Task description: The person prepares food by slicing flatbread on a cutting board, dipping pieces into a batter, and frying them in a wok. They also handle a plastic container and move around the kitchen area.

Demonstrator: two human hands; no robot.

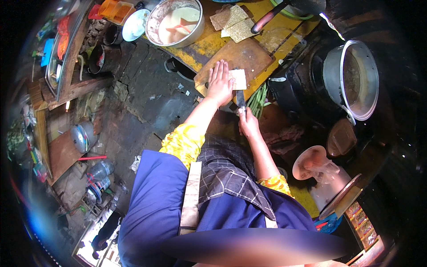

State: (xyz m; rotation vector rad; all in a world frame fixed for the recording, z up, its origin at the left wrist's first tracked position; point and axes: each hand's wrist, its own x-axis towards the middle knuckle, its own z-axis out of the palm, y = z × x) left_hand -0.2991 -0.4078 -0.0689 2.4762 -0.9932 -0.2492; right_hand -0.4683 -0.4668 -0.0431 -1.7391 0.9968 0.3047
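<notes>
With the clock set on the cutting board [255, 57], the pale slab [240, 80] in hand lay on the board toward 6 o'clock, partly hidden by the person's left hand [218, 85]. That hand came in from 7 o'clock, its fingers stretched out nearly flat and close together, touching the slab's left side rather than gripping around it. The right hand [249, 123], at 6 o'clock, had its fingers closed around the handle of a knife [240, 99], whose blade pointed toward 12 and passed out of view at the slab's near edge (whether under it or into it, I could not tell).

The work seemed to be at an early stage: this slab was on the board with the knife up to it, but no finished cut could be made out. Larger flat slabs [240, 31] lay on the yellow tabletop [189, 55] at 12 o'clock, apparently left to be cut.

At 10 o'clock stood a metal pot [150, 26] holding a pale liquid [171, 20] and an orange utensil [179, 28]. Long green beans [257, 100] lay at 5 o'clock, and a large metal basin [332, 73] stood at 3.
</notes>
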